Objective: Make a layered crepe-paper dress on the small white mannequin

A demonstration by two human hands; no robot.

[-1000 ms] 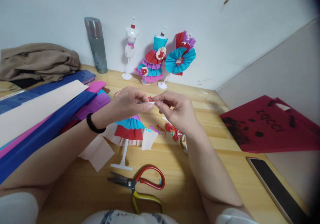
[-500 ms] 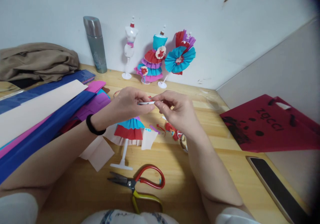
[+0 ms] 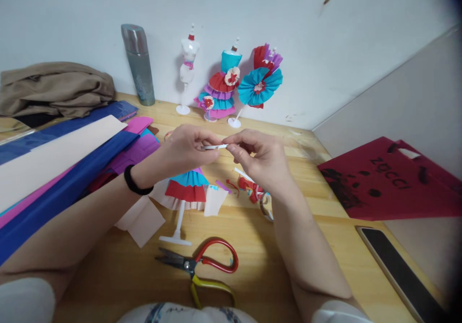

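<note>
A thin white strip (image 3: 215, 147) stretches between my two hands above the table. My left hand (image 3: 191, 146), with a black band at the wrist, pinches one end. The fingertips of my right hand (image 3: 252, 150) close on the other end. Below my left hand, a small mannequin in a layered paper skirt (image 3: 186, 187) stands on a white stand; its upper part is hidden behind that hand. Pale paper pieces (image 3: 142, 221) lie beside it. Red scraps (image 3: 249, 188) and a roll of tape (image 3: 266, 206) are under my right hand.
Red-and-yellow scissors (image 3: 189, 265) lie near the front. Three mannequins, one bare (image 3: 188, 60) and two dressed (image 3: 231, 82), stand at the wall beside a bottle (image 3: 140, 68). Coloured paper (image 3: 65, 154) and brown cloth (image 3: 54, 89) are left; a red bag (image 3: 390, 183) and phone (image 3: 400, 270) right.
My right hand has shifted slightly right, showing more of a white strip by the red scraps. The red bit seen between my fingertips no longer shows.
</note>
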